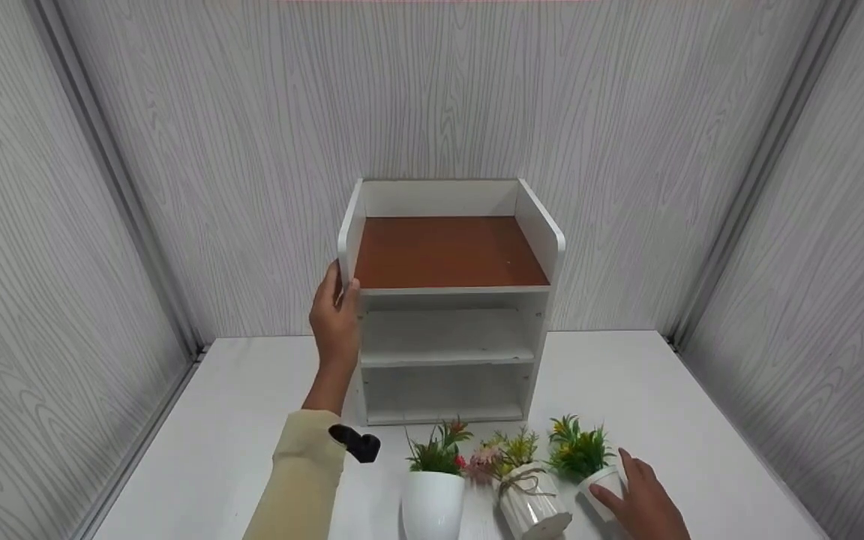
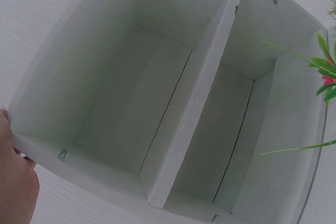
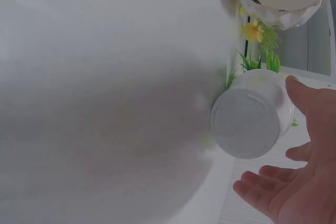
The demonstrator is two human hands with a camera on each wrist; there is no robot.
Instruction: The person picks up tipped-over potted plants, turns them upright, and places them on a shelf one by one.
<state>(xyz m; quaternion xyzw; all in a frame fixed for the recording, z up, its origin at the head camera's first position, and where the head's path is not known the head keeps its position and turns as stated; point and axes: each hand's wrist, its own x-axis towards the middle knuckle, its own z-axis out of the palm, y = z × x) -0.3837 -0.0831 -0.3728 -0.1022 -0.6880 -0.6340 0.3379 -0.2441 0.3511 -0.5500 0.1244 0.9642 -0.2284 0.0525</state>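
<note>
A white shelf unit [image 1: 447, 364] with a brown top board [image 1: 451, 251] stands against the back wall. My left hand [image 1: 336, 319] holds its left side panel near the top board, thumb at the front edge and fingers on the outer side. In the left wrist view, part of that hand [image 2: 18, 182] shows at the shelf's corner. A small white flowerpot [image 3: 249, 116] with an artificial plant [image 1: 580, 450] lies tipped on the table. Around it, my right hand [image 1: 646, 499] spreads its thumb and fingers; the right wrist view shows a gap between fingers and pot.
Left of the small pot lies a ribbed white pot [image 1: 533, 506] tied with twine, its flowers [image 1: 503, 454] toward the shelf. Beside it is a taller white pot [image 1: 433, 506] with a plant. Grey wood-grain walls [image 1: 799, 247] enclose the white table [image 1: 199, 450].
</note>
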